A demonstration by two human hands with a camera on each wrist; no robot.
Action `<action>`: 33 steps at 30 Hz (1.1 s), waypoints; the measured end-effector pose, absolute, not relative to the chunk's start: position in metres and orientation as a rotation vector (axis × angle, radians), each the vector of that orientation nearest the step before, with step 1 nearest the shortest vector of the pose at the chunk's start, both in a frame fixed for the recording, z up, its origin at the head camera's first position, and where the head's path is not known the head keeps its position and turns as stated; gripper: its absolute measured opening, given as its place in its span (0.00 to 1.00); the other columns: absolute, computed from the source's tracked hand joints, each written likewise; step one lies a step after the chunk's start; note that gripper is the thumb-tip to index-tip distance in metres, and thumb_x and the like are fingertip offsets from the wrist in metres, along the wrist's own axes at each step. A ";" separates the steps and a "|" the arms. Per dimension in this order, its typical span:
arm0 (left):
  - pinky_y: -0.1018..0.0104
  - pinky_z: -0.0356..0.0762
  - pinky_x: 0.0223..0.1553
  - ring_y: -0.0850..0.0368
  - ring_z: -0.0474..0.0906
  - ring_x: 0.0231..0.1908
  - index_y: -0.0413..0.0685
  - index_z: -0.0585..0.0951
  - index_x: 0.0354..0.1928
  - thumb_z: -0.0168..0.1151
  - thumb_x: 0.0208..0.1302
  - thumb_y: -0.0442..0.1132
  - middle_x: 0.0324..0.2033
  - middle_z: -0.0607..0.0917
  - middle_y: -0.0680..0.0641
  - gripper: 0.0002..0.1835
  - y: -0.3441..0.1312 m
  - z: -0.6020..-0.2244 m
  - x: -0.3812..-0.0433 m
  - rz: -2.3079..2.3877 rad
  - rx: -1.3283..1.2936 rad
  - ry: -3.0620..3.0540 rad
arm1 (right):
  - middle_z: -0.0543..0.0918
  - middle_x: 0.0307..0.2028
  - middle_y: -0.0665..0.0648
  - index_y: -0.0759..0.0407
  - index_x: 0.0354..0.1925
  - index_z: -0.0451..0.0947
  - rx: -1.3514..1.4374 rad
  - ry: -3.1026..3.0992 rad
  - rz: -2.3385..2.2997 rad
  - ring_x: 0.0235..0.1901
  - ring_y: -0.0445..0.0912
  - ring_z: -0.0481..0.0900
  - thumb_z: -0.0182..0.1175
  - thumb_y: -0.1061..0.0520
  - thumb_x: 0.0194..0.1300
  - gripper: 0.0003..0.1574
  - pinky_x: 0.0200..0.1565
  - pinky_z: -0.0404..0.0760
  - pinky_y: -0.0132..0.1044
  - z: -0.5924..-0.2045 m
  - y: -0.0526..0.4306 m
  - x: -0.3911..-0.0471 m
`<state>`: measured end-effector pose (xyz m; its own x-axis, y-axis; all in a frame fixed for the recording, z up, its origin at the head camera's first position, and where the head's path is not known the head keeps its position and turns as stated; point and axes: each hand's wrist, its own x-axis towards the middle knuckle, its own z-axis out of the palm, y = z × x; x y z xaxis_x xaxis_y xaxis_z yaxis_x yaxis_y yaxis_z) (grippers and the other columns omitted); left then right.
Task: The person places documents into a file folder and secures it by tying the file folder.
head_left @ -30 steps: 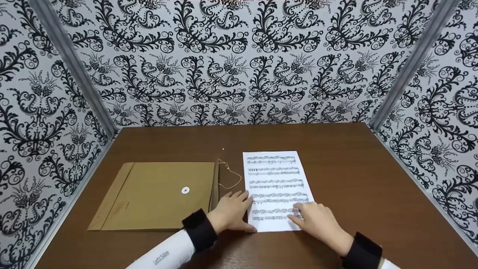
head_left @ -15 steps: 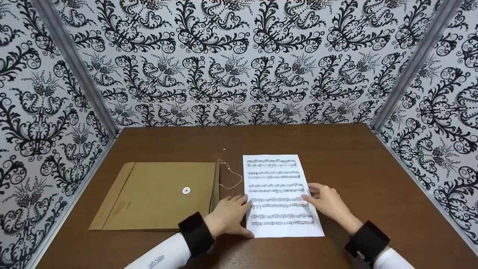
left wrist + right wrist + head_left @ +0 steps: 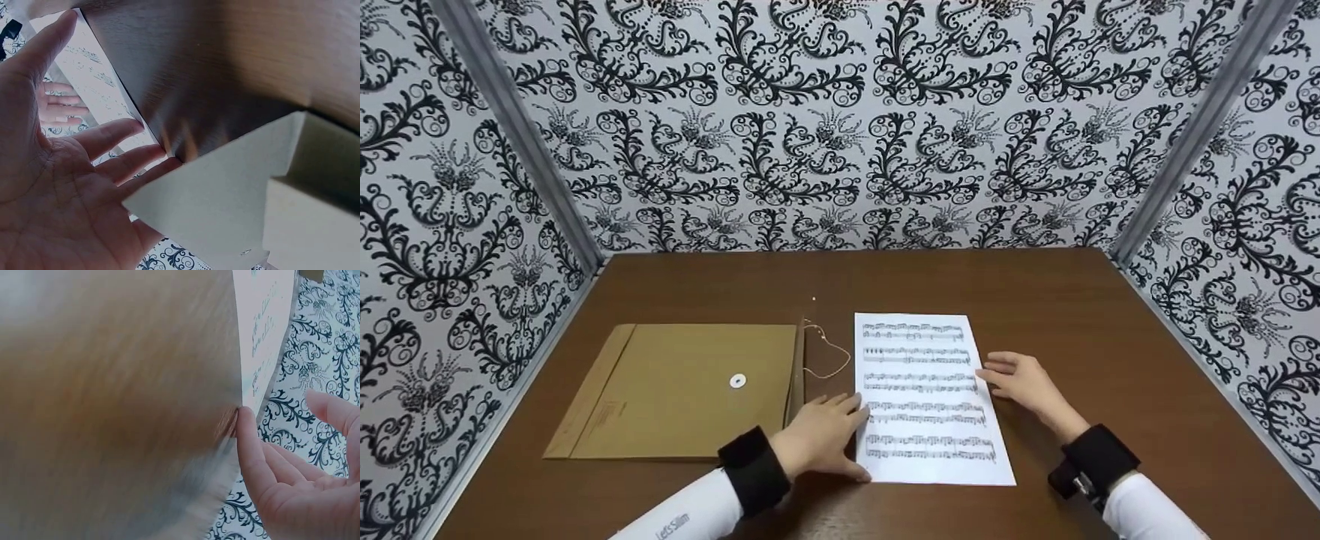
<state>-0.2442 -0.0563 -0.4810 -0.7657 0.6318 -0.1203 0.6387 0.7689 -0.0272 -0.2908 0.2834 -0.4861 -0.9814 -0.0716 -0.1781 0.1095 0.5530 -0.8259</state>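
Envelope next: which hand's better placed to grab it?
Left, probably: the left hand is close beside the envelope; the right hand is across the paper, at its opposite edge.

Left sleeve (image 3: pixel 701 504): lettering (image 3: pixel 673 526) read "Let's", then blurry, like "Slim". Sheet (image 3: pixel 926 396): five double rows of music notation. Envelope (image 3: pixel 682 375), toward desk (image 3: pixel 1057 300)'s left edge: reddish print (image 3: pixel 604 418), too small to read.

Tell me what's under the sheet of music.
The table: its brown top shows around the edges of the sheet. Whatever lies directly beneath, including any second page, is covered and cannot be seen.
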 end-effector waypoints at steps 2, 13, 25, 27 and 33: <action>0.49 0.73 0.70 0.47 0.72 0.72 0.51 0.71 0.73 0.70 0.48 0.75 0.73 0.73 0.45 0.54 -0.056 -0.481 -0.244 -0.096 1.030 2.856 | 0.69 0.69 0.80 0.79 0.72 0.59 0.044 2.574 -1.429 0.65 0.67 0.77 0.59 0.53 0.76 0.41 0.57 0.86 0.47 -0.487 0.284 -0.294; 0.51 0.73 0.70 0.48 0.71 0.73 0.52 0.72 0.73 0.71 0.49 0.74 0.73 0.73 0.46 0.53 -0.056 -0.478 -0.244 -0.081 1.010 2.850 | 0.70 0.70 0.77 0.78 0.73 0.58 0.135 2.469 -1.581 0.62 0.54 0.81 0.59 0.55 0.75 0.41 0.59 0.85 0.45 -0.487 0.282 -0.300; 0.50 0.73 0.70 0.47 0.71 0.73 0.51 0.72 0.73 0.71 0.49 0.74 0.74 0.73 0.45 0.54 -0.057 -0.479 -0.242 -0.074 1.008 2.847 | 0.80 0.58 0.70 0.75 0.71 0.64 0.183 2.510 -1.547 0.46 0.40 0.84 0.63 0.54 0.72 0.39 0.49 0.85 0.35 -0.492 0.281 -0.303; 0.50 0.73 0.70 0.47 0.71 0.73 0.52 0.71 0.73 0.71 0.49 0.74 0.74 0.73 0.45 0.54 -0.057 -0.480 -0.242 -0.071 1.007 2.846 | 0.81 0.55 0.67 0.75 0.69 0.67 0.188 2.515 -1.545 0.43 0.38 0.83 0.64 0.54 0.71 0.38 0.46 0.84 0.32 -0.493 0.281 -0.303; 0.49 0.73 0.70 0.46 0.71 0.73 0.52 0.71 0.74 0.71 0.49 0.74 0.74 0.72 0.45 0.54 -0.056 -0.480 -0.243 -0.065 0.997 2.838 | 0.87 0.42 0.53 0.69 0.61 0.76 0.181 2.484 -1.552 0.35 0.37 0.83 0.65 0.50 0.70 0.31 0.38 0.82 0.31 -0.497 0.279 -0.301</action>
